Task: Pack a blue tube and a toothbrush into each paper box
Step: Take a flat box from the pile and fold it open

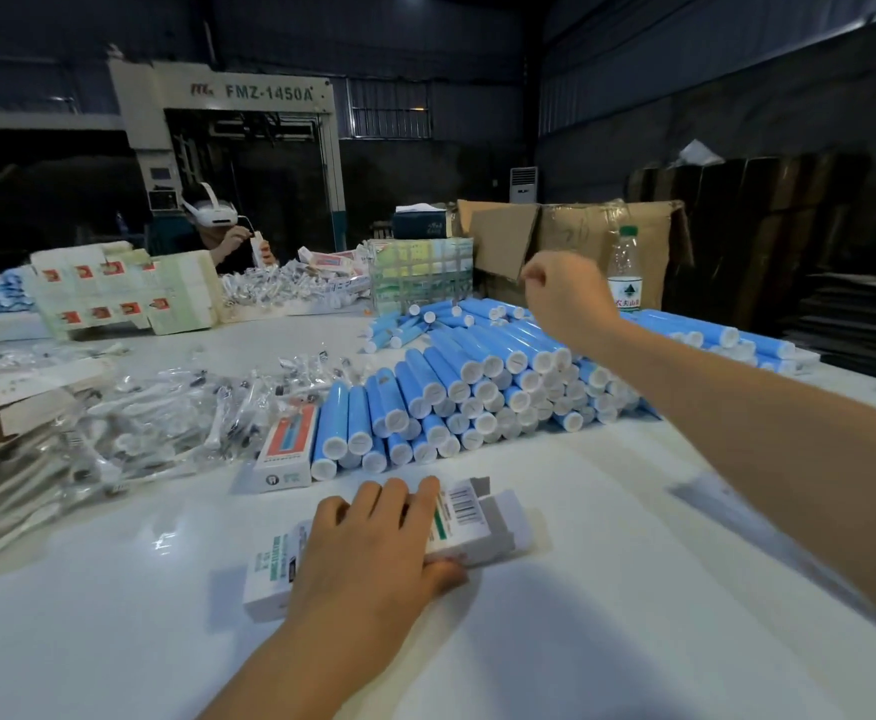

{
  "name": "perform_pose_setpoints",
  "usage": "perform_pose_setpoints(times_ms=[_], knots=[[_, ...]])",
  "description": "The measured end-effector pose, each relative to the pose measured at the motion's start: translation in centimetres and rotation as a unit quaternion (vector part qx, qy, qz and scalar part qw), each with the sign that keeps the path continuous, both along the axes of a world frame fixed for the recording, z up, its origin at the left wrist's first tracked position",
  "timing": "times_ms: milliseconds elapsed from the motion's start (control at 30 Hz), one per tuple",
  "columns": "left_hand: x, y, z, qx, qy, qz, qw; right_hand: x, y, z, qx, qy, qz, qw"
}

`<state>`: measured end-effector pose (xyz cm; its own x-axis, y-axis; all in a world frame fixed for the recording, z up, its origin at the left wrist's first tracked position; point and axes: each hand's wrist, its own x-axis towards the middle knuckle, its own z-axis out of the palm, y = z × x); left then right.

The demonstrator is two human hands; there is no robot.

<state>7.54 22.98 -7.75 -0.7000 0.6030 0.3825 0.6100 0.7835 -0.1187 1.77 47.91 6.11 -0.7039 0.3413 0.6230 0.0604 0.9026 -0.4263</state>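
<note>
A white paper box (469, 527) with a barcode lies flat on the white table, its right end flap open. My left hand (373, 548) presses down on it and grips it. My right hand (563, 296) hovers above the far part of the pile of blue tubes (477, 387), fingers curled, nothing seen in it. Toothbrushes in clear wrappers (165, 423) lie heaped to the left of the tubes. Another box (287, 449) with a red and blue front rests against the pile's left edge.
Flat box blanks (4, 407) are stacked at the left edge. A water bottle (624, 270) and open cardboard cartons (576, 241) stand behind the tubes. Across the table a person with a headset (215, 213) works beside printed sheets (124, 291).
</note>
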Motion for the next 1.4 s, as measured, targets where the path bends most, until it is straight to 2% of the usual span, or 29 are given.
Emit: perform_pose_setpoints(times_ms=[100, 167, 233, 533, 633, 700, 733, 767, 833, 933, 1033, 1133, 1233, 1400], knots=[[-0.3, 0.4, -0.1, 0.006, -0.009, -0.006, 1.0, -2.7, 3.0, 1.3, 0.131, -0.153, -0.119, 0.972], [-0.5, 0.6, -0.1, 0.001, -0.015, -0.005, 1.0, -3.8, 4.2, 0.9, 0.14, -0.239, -0.148, 0.949], [-0.6, 0.7, -0.1, -0.008, -0.02, -0.004, 1.0, -4.7, 5.0, 0.2, 0.128, -0.284, -0.134, 0.941], [-0.7, 0.4, 0.0, -0.021, -0.014, -0.01, 1.0, -4.8, 5.3, -0.5, 0.128, -0.261, -0.137, 0.947], [-0.7, 0.4, 0.0, -0.009, -0.014, -0.005, 1.0, -3.4, 4.6, 0.8, 0.048, -0.155, -0.108, 0.981], [-0.8, 0.4, 0.0, -0.001, -0.013, 0.0, 1.0, -1.6, 3.4, 2.0, -0.084, -0.055, -0.046, 0.994], [-0.8, 0.4, 0.1, 0.002, -0.011, 0.003, 1.0, -0.4, 2.5, 2.3, -0.178, 0.003, -0.005, 0.984], [-0.8, 0.4, 0.1, 0.007, -0.007, 0.006, 1.0, 1.1, 1.5, 2.5, -0.277, 0.054, 0.033, 0.959], [-0.8, 0.4, 0.3, 0.016, 0.007, 0.013, 1.0, 4.2, -0.3, 1.9, -0.444, 0.111, 0.083, 0.885], [-0.7, 0.2, 0.5, 0.027, 0.026, 0.026, 0.999, 7.3, -2.2, -1.5, -0.56, 0.122, 0.109, 0.812], [-0.6, 0.2, 0.5, 0.023, 0.026, 0.036, 0.999, 8.4, -3.7, -5.8, -0.621, 0.137, 0.107, 0.765], [-0.5, 0.4, 0.6, 0.017, 0.03, 0.042, 0.999, 8.4, -4.7, -8.2, -0.64, 0.156, 0.125, 0.742], [-0.4, 0.5, 0.7, 0.013, 0.034, 0.056, 0.998, 8.2, -4.9, -9.1, -0.609, 0.165, 0.141, 0.763], [-0.4, 0.2, 0.8, 0.017, 0.026, 0.086, 0.996, 8.2, -4.3, -10.1, -0.575, 0.132, 0.162, 0.791]])
